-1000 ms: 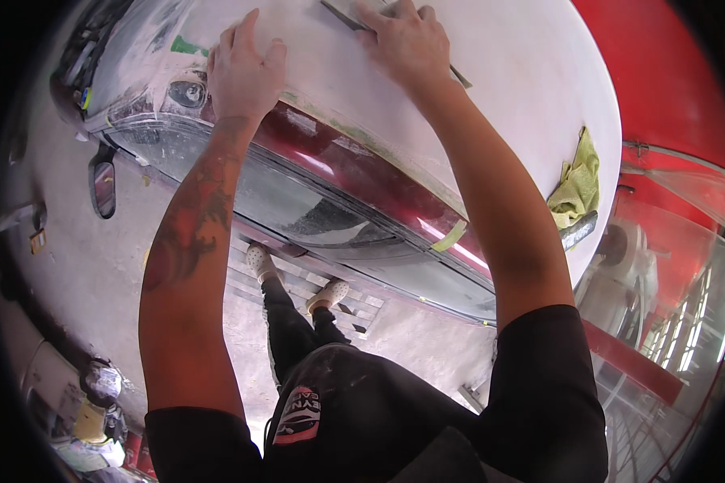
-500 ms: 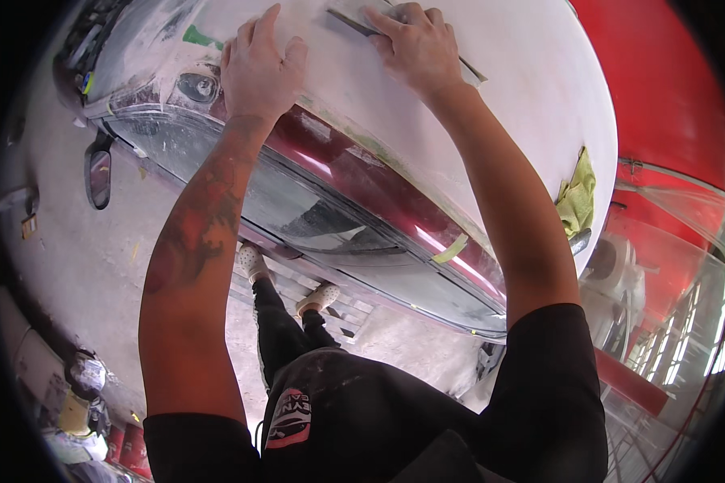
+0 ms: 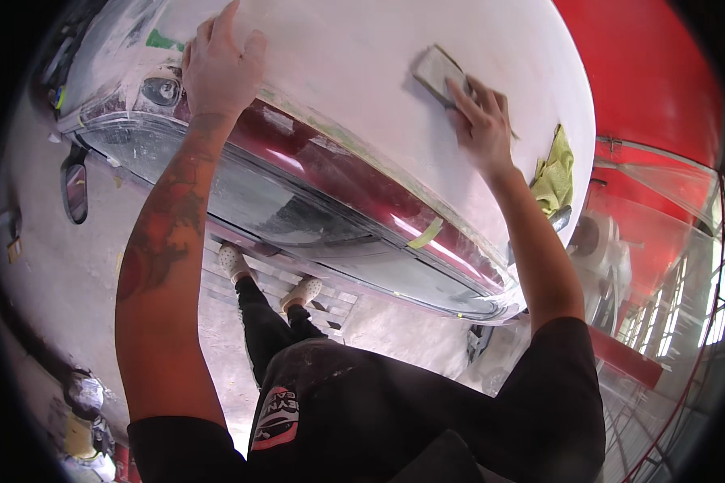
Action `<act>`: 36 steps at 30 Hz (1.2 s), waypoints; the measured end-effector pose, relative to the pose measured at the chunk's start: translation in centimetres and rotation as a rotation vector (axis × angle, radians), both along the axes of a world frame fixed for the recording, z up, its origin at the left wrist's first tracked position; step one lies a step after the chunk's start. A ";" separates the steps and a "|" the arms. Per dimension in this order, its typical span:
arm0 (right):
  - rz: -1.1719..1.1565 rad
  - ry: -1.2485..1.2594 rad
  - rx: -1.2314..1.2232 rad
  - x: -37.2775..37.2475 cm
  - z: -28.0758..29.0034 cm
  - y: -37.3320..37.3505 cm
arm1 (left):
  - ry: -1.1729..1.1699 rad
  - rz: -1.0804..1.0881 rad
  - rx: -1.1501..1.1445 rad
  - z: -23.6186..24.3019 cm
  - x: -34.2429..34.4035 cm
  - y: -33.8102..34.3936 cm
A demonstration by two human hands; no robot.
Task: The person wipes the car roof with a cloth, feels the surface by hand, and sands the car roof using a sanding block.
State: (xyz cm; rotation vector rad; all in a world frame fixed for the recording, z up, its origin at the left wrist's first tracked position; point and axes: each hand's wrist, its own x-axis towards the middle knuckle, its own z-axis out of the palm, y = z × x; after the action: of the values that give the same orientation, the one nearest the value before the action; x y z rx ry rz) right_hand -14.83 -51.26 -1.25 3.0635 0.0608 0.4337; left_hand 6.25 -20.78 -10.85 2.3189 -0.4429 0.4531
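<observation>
A long, flat sanding block (image 3: 438, 74) lies against the whitish, dusty roof (image 3: 338, 68) of a car. My right hand (image 3: 485, 125) grips it, fingers bent over its near side; part of the block is hidden under them. Toward the left end of the roof, my left hand (image 3: 222, 72) is laid down with its fingers stretched out and the thumb apart, holding nothing. Close beside it are a round dark fitting (image 3: 161, 90) and a patch of green tape (image 3: 163, 39). Dark red paint (image 3: 306, 153) shows along the roof's near side.
A crumpled yellow-green cloth (image 3: 554, 177) lies at the roof's right end. Yellow tape (image 3: 425, 233) sticks to the red edge. The car's side mirror (image 3: 75, 189) juts out at left. I stand in pale clogs (image 3: 234, 262) on slatted boards. A red surface (image 3: 660, 97) rises at right.
My right hand has swept the sanding block rightward along the roof, and the block has turned. My left hand stays on the roof. The whole view has shifted slightly.
</observation>
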 end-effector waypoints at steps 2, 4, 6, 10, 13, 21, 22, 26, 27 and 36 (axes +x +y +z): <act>-0.054 -0.096 -0.051 5.2 -0.5 -1.4 | 0.087 -0.022 -0.020 2.4 -1.0 -1.6; -0.072 -0.102 -0.037 5.8 -0.6 -0.7 | 0.169 -0.018 -0.008 3.1 -1.6 -1.4; -0.073 -0.084 -0.010 3.4 -0.8 0.5 | 0.042 0.024 -0.082 2.4 -1.4 -1.0; -0.035 0.044 0.060 -8.6 -0.9 5.3 | 0.072 0.029 -0.062 2.6 -1.4 -0.5; -0.009 0.038 0.013 -6.9 -0.3 3.4 | 0.109 0.028 -0.019 3.4 -1.6 -0.6; -0.142 -0.134 0.041 -2.9 -1.5 2.3 | 0.134 0.032 -0.019 2.8 -1.4 -0.9; -0.132 -0.054 0.108 -5.5 -1.8 4.3 | 0.132 0.041 -0.011 2.0 -0.8 -0.1; -0.049 0.047 0.041 -9.2 -0.9 5.8 | 0.040 -0.023 -0.023 -0.2 0.8 0.2; -0.074 0.016 0.041 -7.6 -0.8 4.8 | 0.056 -0.027 -0.020 -0.1 0.8 0.0; -0.120 -0.073 0.093 -3.4 -2.0 5.5 | 0.096 0.031 -0.026 2.3 -1.2 -0.4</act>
State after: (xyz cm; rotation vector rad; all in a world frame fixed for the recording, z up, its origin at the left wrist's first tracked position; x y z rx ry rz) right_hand -18.27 -45.80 -3.22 3.1160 -0.1489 0.5549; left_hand 5.09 -21.17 -8.59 2.3139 -0.3527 0.3583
